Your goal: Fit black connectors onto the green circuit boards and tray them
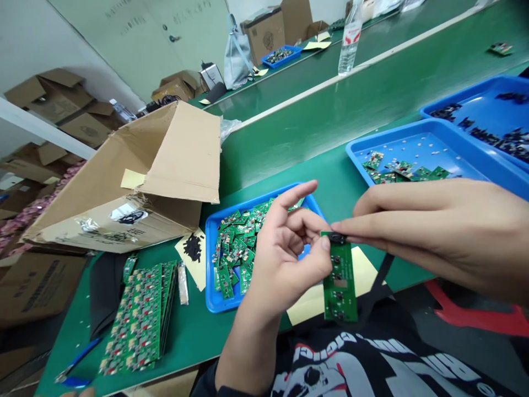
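The green circuit board (345, 292) hangs upright just beyond the tabletop's (194, 331) near edge, above the lap. The left hand (285, 253) has thumb and curled fingers closed on its upper corner, index finger raised; the right hand (446, 226) pinches a small black part (336, 237) at its top end, fingertips nearly together. Whether that part sits squarely is hard to tell, half covered as it is.

With only one corner gripped, a firm push could probably tilt the board or twist it loose, and anything slipping would likely drop past the edge. A skewed push might bend the part's legs.

Nearest, a blue tray (209, 275) holds a loose heap of boards. Towards the right end, another tray (467, 160) carries boards and pale bits; beyond it, a third (487, 105) has black parts. Towards the left end, an open carton (185, 149) shows a yellow slip (132, 179).
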`<state>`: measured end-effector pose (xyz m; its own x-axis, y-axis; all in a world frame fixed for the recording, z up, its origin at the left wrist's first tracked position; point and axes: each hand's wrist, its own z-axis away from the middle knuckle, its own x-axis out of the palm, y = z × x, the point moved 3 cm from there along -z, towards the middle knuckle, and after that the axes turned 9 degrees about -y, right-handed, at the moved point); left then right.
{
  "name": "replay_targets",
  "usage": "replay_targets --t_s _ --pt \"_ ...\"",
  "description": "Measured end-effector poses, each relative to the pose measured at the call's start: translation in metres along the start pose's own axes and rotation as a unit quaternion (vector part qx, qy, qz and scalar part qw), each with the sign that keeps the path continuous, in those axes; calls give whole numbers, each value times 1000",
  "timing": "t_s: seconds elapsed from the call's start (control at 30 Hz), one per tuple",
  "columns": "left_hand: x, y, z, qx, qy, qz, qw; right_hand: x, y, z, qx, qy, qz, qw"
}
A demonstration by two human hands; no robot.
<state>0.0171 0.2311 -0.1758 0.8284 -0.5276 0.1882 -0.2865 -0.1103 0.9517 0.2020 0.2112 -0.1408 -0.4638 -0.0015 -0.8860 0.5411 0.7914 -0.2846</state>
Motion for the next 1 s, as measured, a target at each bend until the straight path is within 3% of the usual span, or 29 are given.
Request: replay_targets --t_s 0.1,0.37,0.5,0.6,0.83,1.0 --pt "-1 0 -2 -54 -46 38 997 -3 4 -1 -53 -42 -28 997" --pt "-6 -11 -2 -75 12 57 995 4 7 1 18 2 -24 1000" --pt "-7 -14 0 -111 -4 92 990 8 11 1 35 30 -34 998" --pt "-9 -17 0 -123 -12 129 984 8 16 -1 75 40 -100 991" --pt "-11 -15 -3 -135 14 127 983 15 24 -2 133 -13 -286 949" --pt "-13 -18 0 -132 18 107 985 13 27 1 101 -33 -225 968"
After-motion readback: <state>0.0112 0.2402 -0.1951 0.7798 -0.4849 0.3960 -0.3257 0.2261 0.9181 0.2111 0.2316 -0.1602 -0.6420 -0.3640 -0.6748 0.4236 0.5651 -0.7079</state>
